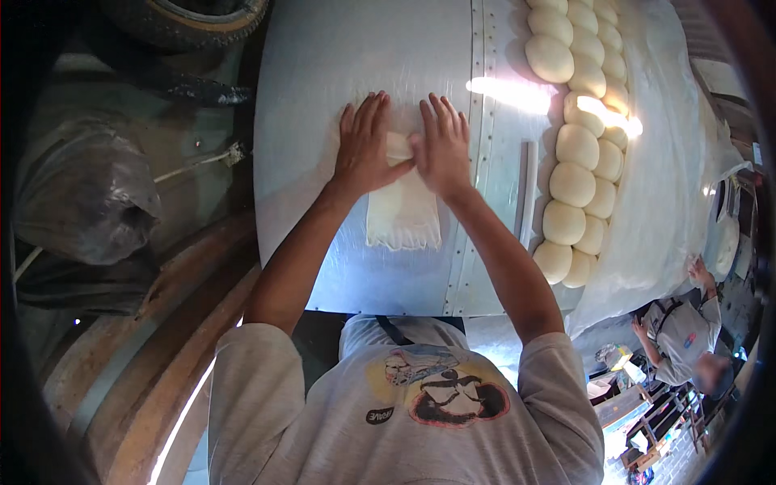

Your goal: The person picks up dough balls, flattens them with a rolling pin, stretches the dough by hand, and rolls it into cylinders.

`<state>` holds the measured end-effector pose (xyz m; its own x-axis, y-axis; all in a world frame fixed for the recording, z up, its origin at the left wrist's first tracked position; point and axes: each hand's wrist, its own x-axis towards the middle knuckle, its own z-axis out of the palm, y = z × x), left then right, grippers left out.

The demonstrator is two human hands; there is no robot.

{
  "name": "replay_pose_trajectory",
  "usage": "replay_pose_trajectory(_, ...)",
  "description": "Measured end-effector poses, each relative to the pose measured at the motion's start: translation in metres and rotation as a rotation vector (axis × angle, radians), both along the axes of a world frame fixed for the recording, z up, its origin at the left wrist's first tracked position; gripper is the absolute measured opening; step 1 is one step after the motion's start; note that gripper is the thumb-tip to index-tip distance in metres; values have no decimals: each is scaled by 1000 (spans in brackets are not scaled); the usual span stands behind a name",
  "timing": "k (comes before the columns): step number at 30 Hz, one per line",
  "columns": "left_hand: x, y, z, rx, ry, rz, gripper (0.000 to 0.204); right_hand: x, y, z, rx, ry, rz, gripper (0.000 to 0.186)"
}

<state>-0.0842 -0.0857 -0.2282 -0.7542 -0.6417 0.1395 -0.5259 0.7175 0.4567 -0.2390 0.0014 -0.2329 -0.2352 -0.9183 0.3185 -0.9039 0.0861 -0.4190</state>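
A flat, pale strip of dough (402, 214) lies on the metal tabletop (339, 48), its ragged near edge toward me. Its far end looks folded or rolled into a thicker band between my hands. My left hand (368, 149) rests at the left side of that band, fingers stretched out and pointing away from me. On the other side my right hand (443, 149) lies with its fingers extended, its thumb over the dough's edge. Both palms face down, and the thumbs nearly meet over the dough. What lies beneath the palms is hidden.
Rows of round dough balls (573, 186) sit along the right, beside a plastic sheet (647, 202). A thin pale rod (529, 194) lies near them. A riveted seam (482, 162) crosses the table. At left are a tyre (202, 28) and a dark plastic bag (97, 194). Another person (687, 335) works at far right.
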Motion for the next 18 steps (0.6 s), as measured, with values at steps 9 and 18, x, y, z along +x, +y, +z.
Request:
replay_pose_trajectory(9, 124, 138, -8, -72, -231, -246, 87, 11, 177, -3, 508, -171, 401, 50)
replay_pose_trajectory(18, 119, 193, -7, -23, -297, -87, 95, 48, 213, -10, 322, 130, 283, 73)
